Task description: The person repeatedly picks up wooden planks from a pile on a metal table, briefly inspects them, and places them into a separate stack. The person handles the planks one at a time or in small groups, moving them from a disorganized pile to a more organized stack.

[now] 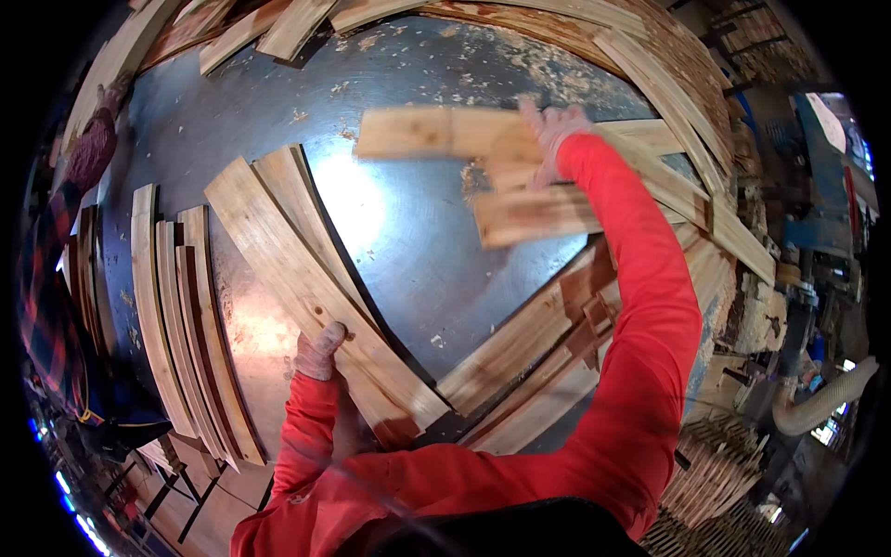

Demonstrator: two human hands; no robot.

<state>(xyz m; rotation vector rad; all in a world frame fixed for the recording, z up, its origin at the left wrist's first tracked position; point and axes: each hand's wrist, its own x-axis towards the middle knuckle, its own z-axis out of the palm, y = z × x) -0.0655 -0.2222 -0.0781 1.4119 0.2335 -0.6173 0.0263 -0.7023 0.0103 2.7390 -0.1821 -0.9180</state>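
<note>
My left hand (320, 351) is closed on the near edge of a long wooden board (278, 246), its thumb on top and its other fingers hidden. This board lies slanted, partly over another board (290, 181). Farther off to the right, my right hand (560, 135) is slightly blurred, its fingers spread across the right end of a light wooden board (427, 133). That board is blurred too. Just below the hand lies another pale board (534, 218), its right part hidden by my red sleeve.
Several narrow boards (190, 334) lie side by side at the left. Near my right arm more boards (520, 343) overlap. Stacked planks (677, 111) line the far right edge of the metal table (418, 74), where wood shavings are scattered. Another person's hand (109, 97) touches wood at far left.
</note>
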